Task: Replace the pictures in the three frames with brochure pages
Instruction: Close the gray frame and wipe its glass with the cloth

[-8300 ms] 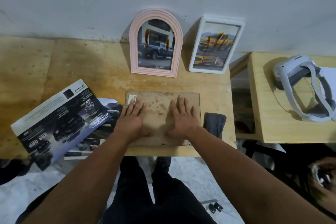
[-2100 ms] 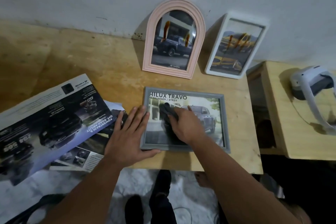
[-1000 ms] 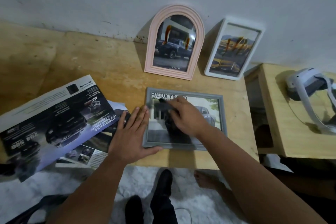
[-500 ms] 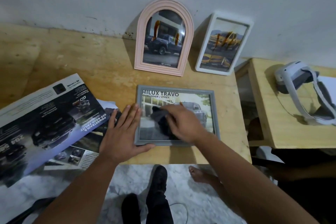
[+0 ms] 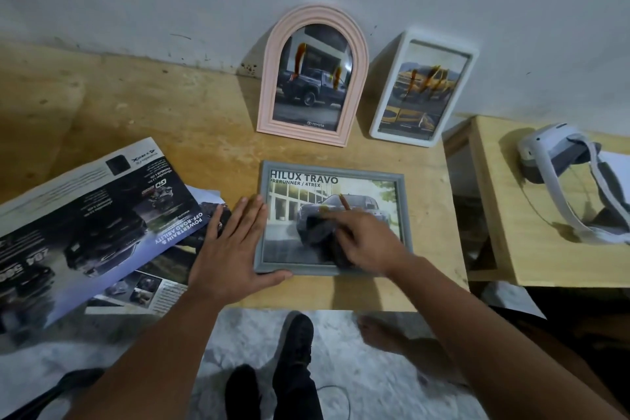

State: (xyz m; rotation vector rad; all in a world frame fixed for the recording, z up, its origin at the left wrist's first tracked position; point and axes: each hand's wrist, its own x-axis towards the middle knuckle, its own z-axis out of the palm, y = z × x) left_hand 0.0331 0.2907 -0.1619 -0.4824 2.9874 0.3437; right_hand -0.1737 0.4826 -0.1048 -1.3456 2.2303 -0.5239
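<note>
Head view: the grey frame (image 5: 332, 219) lies flat near the table's (image 5: 136, 106) near edge, showing a truck page. The left hand (image 5: 229, 247) is spread flat, bracing its left rim. The right hand (image 5: 366, 239) presses a dark cloth (image 5: 318, 235) onto the glass. 2 more frames, pink arched frame (image 5: 313, 75) and white frame (image 5: 422, 90), lean against the far wall. The brochure (image 5: 85, 225) lies left.

left hand (image 5: 229, 251) flat, fingers spread, right hand (image 5: 366, 242) palm down, fingers curled
</note>
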